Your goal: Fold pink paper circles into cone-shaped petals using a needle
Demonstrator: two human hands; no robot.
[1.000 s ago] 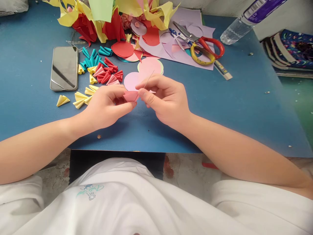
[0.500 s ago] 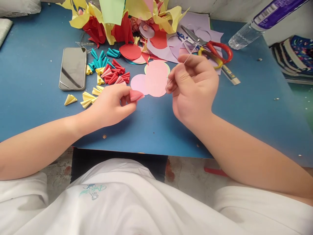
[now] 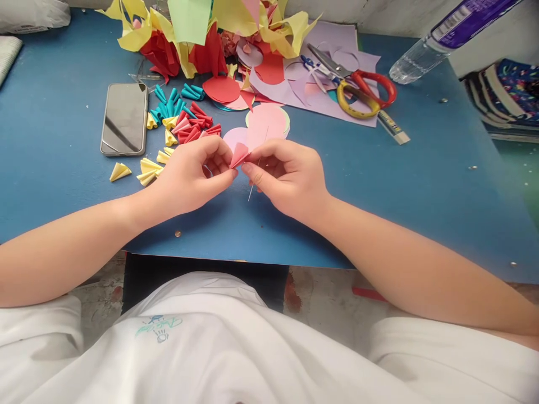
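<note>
Between my hands is a small pink paper cone [image 3: 240,155], its tip pointing down toward my left thumb. My left hand [image 3: 196,168] pinches it from the left. My right hand [image 3: 290,171] closes its thumb and index finger on the cone's right edge. A thin, straight white strip or stick [image 3: 251,191] passes through the right hand's fingers and sticks out below; its material is unclear. Behind the hands lie pink paper circles [image 3: 266,119] and a lilac circle [image 3: 234,136]. Rolled red cones [image 3: 197,123], teal cones [image 3: 172,104] and yellow cones [image 3: 147,170] lie left of them.
A phone [image 3: 124,119] lies at the left on the blue table [image 3: 400,196]. Scissors [image 3: 357,90] rest on lilac paper at the back right, near a glue-stick-like tube [image 3: 393,128] and a water bottle [image 3: 425,53]. Yellow and red paper scraps [image 3: 168,50] pile up behind.
My right hand has moved left and down to meet the pink cone, bringing the thin white strip along. The cone has tilted in my left hand, which stays nearly in place.
</note>
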